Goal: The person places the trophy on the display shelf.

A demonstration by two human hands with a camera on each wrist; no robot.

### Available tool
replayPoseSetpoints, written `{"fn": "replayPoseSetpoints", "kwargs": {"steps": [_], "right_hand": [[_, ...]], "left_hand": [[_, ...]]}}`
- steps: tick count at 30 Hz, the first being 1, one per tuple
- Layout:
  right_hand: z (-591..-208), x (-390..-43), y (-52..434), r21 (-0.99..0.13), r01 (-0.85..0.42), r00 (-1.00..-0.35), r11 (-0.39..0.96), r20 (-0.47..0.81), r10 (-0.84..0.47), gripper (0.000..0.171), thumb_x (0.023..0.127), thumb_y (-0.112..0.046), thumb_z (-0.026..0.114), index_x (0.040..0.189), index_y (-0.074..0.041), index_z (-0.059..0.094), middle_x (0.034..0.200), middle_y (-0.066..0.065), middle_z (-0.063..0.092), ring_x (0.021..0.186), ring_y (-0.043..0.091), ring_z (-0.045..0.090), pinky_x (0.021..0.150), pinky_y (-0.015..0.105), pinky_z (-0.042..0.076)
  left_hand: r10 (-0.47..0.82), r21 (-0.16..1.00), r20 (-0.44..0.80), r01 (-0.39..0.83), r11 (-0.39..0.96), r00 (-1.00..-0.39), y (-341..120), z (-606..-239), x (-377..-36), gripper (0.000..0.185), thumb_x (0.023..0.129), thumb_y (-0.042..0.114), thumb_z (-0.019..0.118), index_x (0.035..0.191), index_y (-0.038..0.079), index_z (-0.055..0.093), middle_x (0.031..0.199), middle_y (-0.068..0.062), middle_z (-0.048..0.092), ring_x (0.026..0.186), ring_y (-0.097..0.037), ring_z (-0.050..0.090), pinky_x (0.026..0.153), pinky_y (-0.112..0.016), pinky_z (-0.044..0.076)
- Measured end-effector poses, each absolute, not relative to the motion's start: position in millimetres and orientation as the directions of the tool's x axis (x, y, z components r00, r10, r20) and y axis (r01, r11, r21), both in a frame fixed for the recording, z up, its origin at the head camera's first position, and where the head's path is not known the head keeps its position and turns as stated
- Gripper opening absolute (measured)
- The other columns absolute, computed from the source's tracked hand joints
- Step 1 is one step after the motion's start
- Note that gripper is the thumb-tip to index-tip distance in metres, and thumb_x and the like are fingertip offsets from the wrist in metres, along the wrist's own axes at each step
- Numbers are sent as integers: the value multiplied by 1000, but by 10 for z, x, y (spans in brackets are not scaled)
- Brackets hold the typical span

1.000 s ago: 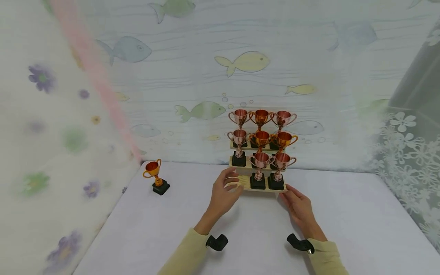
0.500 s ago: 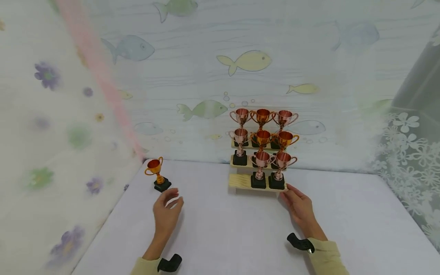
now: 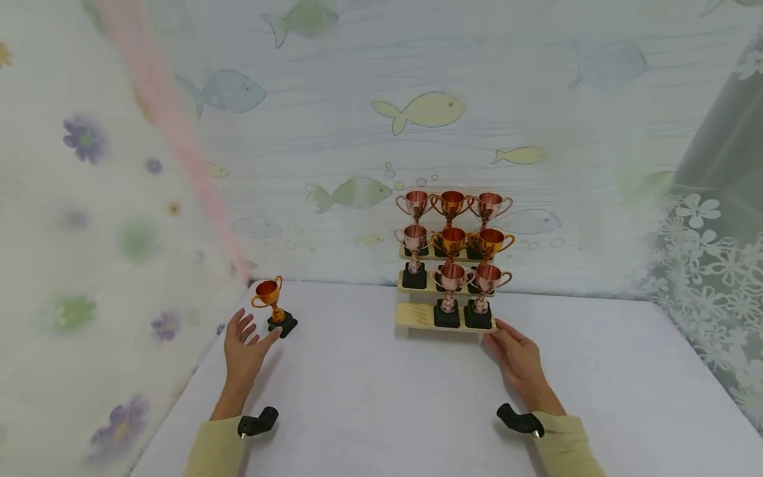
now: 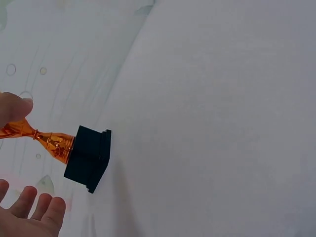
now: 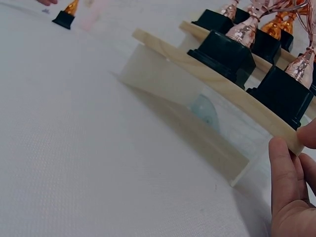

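Note:
A small gold trophy [image 3: 270,306] on a black base stands alone at the table's far left corner. My left hand [image 3: 244,339] is right by it, fingers spread; in the left wrist view the thumb [image 4: 12,108] reaches its stem [image 4: 52,140] and the fingers [image 4: 37,212] lie below the base [image 4: 89,158], not closed. A three-step wooden stand [image 3: 413,316] holds several copper and gold trophies [image 3: 451,242]; the left spot of its lowest step is bare. My right hand [image 3: 517,356] rests with straight fingers [image 5: 285,182] against the stand's front right corner [image 5: 276,136].
A white cloth covers the table [image 3: 381,404]. Fish-print curtain [image 3: 357,132] hangs behind the stand, flower-print curtain [image 3: 89,232] on the left, lace curtain [image 3: 709,265] on the right. The table's left edge runs just beside the lone trophy.
My left hand left the stand's left end and swept left across the table to the lone gold trophy. The right hand and the stand stayed put.

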State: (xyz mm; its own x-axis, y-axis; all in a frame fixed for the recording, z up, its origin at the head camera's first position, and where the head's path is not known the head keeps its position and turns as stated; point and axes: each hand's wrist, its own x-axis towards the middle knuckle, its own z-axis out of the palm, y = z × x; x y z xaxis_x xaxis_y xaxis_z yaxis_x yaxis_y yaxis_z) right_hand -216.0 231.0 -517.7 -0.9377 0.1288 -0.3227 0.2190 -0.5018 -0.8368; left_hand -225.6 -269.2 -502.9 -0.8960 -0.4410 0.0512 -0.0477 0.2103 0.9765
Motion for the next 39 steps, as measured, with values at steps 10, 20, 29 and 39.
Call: {"fn": "replayPoseSetpoints", "kwargs": {"steps": [10,20,29,39], "right_hand": [[-5169,-2151,2309,-825,222,-937,-520,-327,119,27,104,-6,54,126,-17,65,112,-9,66,100,1,67,100,21,52],[-5174,-2186,2314,-830,239,-934,-504,-339,116,49,104,-9,52,152,-9,43,139,5,50,103,1,66,103,21,50],[-5195,-2171,2332,-811,225,-934,-540,-337,116,25,103,-7,53,125,-15,61,105,-12,67,102,3,67,101,22,52],[-5177,-2160,2315,-833,249,-931,-494,-347,115,58,105,-9,52,157,-1,31,124,-3,55,102,0,66,102,20,51]], "left_hand": [[-417,969,81,-26,244,-905,-2653,-4947,-2558,96,89,28,81,162,12,21,162,-18,30,145,-36,32,122,-50,32],[-463,974,199,121,193,-864,-2576,-4906,-2732,77,90,23,80,152,8,39,146,-14,50,125,-24,51,103,-25,52],[-598,953,291,281,113,-747,-2438,-5001,-2790,54,84,5,82,130,-4,54,114,3,59,94,-7,62,78,-8,55],[-524,944,327,302,134,-787,-2400,-4998,-2733,53,83,4,84,128,-5,58,110,-5,63,89,-5,64,77,-10,56]]}}
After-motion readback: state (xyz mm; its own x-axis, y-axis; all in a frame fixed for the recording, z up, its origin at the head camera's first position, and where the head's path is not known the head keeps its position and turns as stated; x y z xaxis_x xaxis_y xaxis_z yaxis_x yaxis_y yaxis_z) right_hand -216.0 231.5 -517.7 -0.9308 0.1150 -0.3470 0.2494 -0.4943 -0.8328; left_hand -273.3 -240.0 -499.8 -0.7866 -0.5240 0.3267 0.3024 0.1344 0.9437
